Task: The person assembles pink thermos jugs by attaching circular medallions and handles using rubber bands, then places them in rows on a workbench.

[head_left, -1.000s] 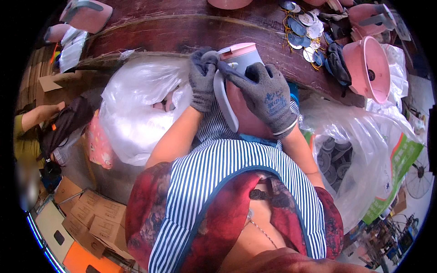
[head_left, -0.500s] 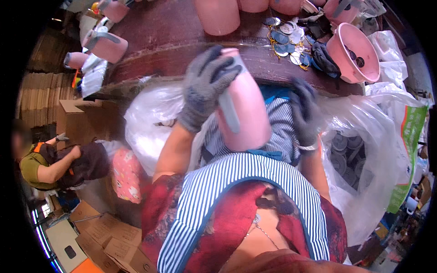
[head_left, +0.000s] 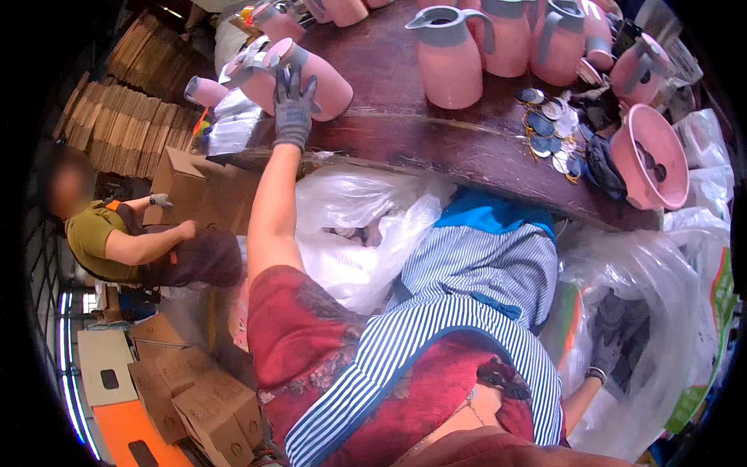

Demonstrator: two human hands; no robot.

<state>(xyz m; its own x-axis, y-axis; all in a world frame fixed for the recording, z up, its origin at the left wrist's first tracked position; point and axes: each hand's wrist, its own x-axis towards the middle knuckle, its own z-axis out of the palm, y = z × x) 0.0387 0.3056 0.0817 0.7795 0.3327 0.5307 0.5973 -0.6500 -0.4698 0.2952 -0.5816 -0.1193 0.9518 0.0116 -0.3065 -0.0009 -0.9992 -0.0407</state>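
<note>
Pink jug [head_left: 311, 78] lies on its side at left end of dark wooden table [head_left: 436, 132], gloved left hand [head_left: 293, 109] grasping it. Gloved right hand [head_left: 605, 352] low inside clear plastic bag [head_left: 661, 311]; grip unclear.

Grey knit gloves on left hand [head_left: 293, 105] and right hand [head_left: 605, 359]; blue-white striped apron over red patterned short-sleeved top (forearms bare)
</note>
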